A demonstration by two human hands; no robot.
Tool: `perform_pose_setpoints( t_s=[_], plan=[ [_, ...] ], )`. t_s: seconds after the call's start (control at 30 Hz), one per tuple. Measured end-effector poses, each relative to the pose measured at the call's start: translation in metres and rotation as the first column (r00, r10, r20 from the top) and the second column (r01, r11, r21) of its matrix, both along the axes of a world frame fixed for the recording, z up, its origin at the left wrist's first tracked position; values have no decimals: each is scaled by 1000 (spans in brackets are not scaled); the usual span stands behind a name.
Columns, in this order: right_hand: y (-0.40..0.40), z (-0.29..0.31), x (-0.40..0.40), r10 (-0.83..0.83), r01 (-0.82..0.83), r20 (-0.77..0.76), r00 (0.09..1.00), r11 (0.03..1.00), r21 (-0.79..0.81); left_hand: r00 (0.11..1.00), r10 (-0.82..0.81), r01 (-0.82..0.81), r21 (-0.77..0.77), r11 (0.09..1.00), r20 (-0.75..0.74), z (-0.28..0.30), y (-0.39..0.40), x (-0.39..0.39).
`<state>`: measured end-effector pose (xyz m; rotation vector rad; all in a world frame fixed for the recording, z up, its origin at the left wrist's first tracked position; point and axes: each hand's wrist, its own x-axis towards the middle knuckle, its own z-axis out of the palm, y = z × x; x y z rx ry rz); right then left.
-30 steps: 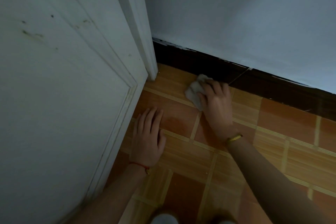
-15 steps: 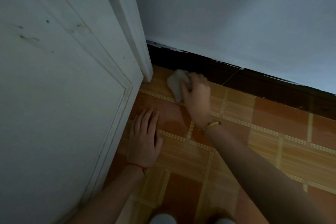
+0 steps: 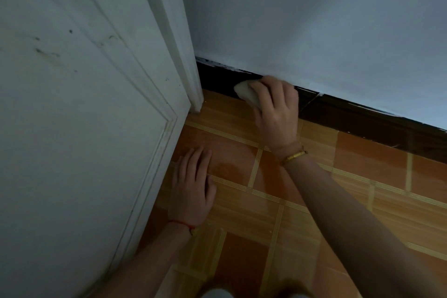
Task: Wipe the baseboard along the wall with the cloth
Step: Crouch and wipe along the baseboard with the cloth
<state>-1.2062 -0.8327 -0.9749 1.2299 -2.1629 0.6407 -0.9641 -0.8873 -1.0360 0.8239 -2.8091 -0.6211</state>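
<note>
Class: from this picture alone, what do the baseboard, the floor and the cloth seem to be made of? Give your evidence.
Baseboard: dark, faintly glossy, probably tile or painted wood; a thin joint line crosses it, and paint smears mark its top edge.
Floor: likely glazed ceramic tile, given its orange squares, striped bands and soft sheen.
Cloth: pale, soft, bunched fabric, held in the right hand.

Orange-brown tile floor (image 3: pixel 302 220) w/ striped bands, left hand (image 3: pixel 191 193) flat on it nr door (image 3: pixel 84 128)
</note>
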Motion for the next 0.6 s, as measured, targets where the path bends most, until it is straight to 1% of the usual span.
perform_pose_setpoints(
  t_s=[0.07, 0.1, 0.17, 0.27, 0.33, 0.43, 0.53, 0.57, 0.6],
  plan=[
    [17, -4, 0, -84, 85, 31, 996, 995, -43, 1000, 6, -6, 2, 1000, 10, 0, 0, 0],
    [28, -6, 0, -128, 134, 77, 989, 988, -77, 1000, 9, -9, 0, 1000, 14, 1, 0, -1],
    [41, -7, 4, -189, 229, 228, 955, 960, -160, 1000, 13, -13, -8, 1000, 15, 1, 0, -1],
    [30, 0, 19, -209, 369, 469, 858, 887, -279, 1000, 13, -13, -11, 1000, 13, 1, 1, -1],
    [9, 5, 31, -202, 483, 615, 762, 810, -332, 1000, 12, -12, -9, 1000, 19, 1, 1, -1],
    [-23, 10, 44, -170, 665, 807, 565, 674, -324, 1000, 6, -6, -10, 1000, 23, 1, 1, -1],
    [-49, 11, 47, -108, 771, 912, 397, 578, -267, 1000, 5, -5, -25, 1000, 21, 0, 0, -1],
    [-55, 11, 46, -85, 790, 932, 352, 561, -247, 1000, 3, -3, -30, 1000, 16, 0, 0, -1],
    [-57, 9, 45, -71, 803, 943, 325, 548, -236, 1000, 2, -1, -33, 999, 11, -1, 0, -1]
  ],
)
